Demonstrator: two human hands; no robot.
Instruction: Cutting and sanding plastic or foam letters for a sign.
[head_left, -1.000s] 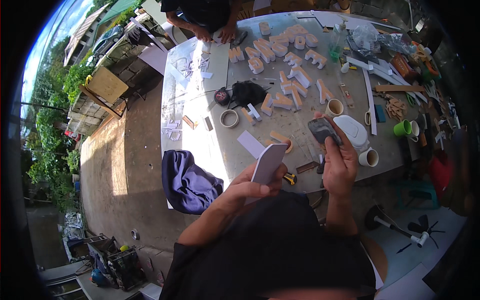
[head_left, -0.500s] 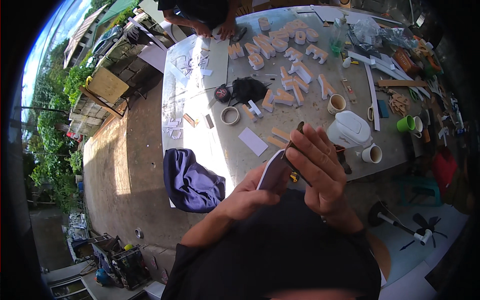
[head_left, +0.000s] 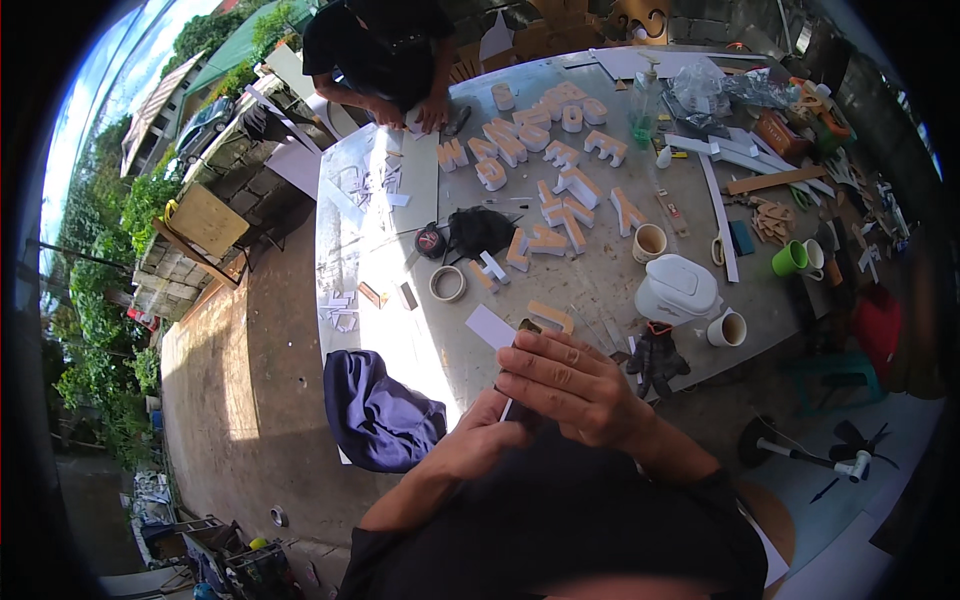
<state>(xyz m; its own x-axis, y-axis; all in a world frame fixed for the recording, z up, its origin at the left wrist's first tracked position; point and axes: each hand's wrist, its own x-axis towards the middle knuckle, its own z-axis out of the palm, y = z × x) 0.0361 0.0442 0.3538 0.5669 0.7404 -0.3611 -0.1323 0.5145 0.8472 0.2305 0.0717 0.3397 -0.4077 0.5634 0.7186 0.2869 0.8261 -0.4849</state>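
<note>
My left hand (head_left: 478, 436) grips a thin white piece (head_left: 509, 411) with its thumb along the near side; most of the piece is hidden. Across it lies my right hand (head_left: 572, 388), fingers stretched and close together. A dark brownish sheet (head_left: 527, 325) pokes out beyond those fingertips, pressed between them and the white piece. Just past the hands, a flat white rectangle (head_left: 489, 326) and a tan curved piece (head_left: 552, 316) rest on the table. A dark glove (head_left: 656, 362) lies by the near edge, right of my right hand.
Several tan-topped white block letters (head_left: 548, 228) cover the table's middle. A lidded white container (head_left: 678, 289), cups (head_left: 727, 328) and a tape roll (head_left: 448, 284) stand nearby. Navy cloth (head_left: 380, 412) hangs over the left corner. Another person (head_left: 385, 60) works at the far side.
My right hand has shifted left and down, flattening over the white piece, which showed more before. Both hands are closer together. The view has tilted, and the dark glove shows more fully.
</note>
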